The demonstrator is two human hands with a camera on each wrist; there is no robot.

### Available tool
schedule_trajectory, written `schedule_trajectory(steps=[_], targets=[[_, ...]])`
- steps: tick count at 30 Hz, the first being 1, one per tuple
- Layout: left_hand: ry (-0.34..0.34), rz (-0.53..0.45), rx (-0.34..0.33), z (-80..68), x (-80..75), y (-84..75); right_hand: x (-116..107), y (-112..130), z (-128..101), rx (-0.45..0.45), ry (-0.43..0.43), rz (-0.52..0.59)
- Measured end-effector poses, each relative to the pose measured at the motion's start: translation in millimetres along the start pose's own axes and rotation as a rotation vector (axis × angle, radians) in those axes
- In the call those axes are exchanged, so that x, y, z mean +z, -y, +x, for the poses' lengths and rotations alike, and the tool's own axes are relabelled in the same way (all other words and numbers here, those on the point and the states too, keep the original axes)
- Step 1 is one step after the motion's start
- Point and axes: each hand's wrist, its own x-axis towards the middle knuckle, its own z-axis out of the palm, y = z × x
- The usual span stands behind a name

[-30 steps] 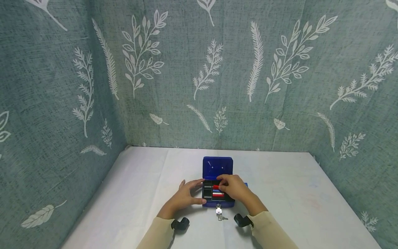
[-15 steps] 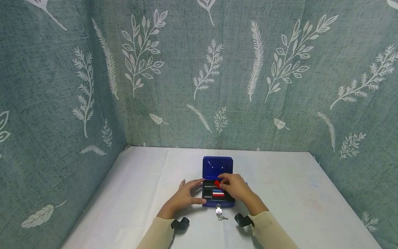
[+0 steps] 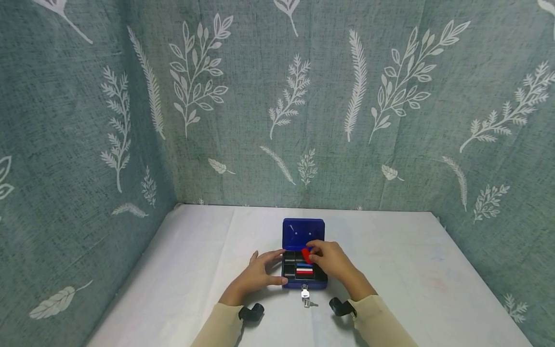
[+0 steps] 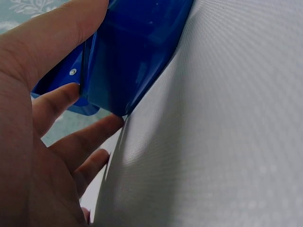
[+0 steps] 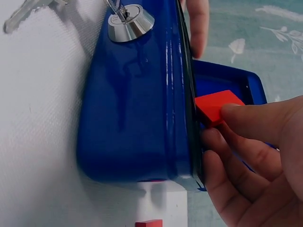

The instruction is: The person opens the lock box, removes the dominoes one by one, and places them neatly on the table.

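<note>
A small blue cash box [image 3: 305,285] stands on the table with its lid [image 3: 298,234] raised. Inside is a black tray [image 3: 289,270] with compartments. A blue strip-like block [image 3: 304,264] and white and red strips [image 3: 304,270] lie in its middle compartment. My right hand [image 3: 333,262] pinches a flat red block [image 3: 306,255] between thumb and fingers, tilted at the tray's back part. My left hand [image 3: 257,274] spans the box's left end, thumb at the front corner and extended fingers spread toward the back. In the right wrist view the red block [image 5: 218,105] shows its broad face.
Keys [image 3: 307,299] hang from the front lock [image 5: 131,22] and reach the white table [image 3: 390,270]. Another red piece [image 5: 149,223] lies beyond the box's right end. A patterned curtain [image 3: 277,120] closes off the back and sides.
My right hand has raised the red block from lying level in the tray and tilted it, shifting slightly back and right. My left hand has stayed put at the box's left end.
</note>
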Motion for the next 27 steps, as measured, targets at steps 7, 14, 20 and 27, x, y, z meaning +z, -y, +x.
schedule_trajectory(steps=[7, 14, 20, 27], targets=[[-0.004, 0.003, -0.002, 0.2, -0.3, 0.3, -5.0, -2.8, -1.1, 0.005, -0.019, 0.032], [-0.007, 0.001, -0.013, -0.3, 1.1, -0.3, -6.6, -9.7, -2.7, 0.031, -0.037, 0.047], [-0.009, -0.006, -0.009, -0.5, 0.8, -2.6, -10.2, -16.9, -4.1, 0.057, -0.041, 0.091], [-0.013, -0.008, 0.005, -0.7, 0.3, -1.8, -15.5, -25.8, -5.3, 0.119, -0.044, 0.17]])
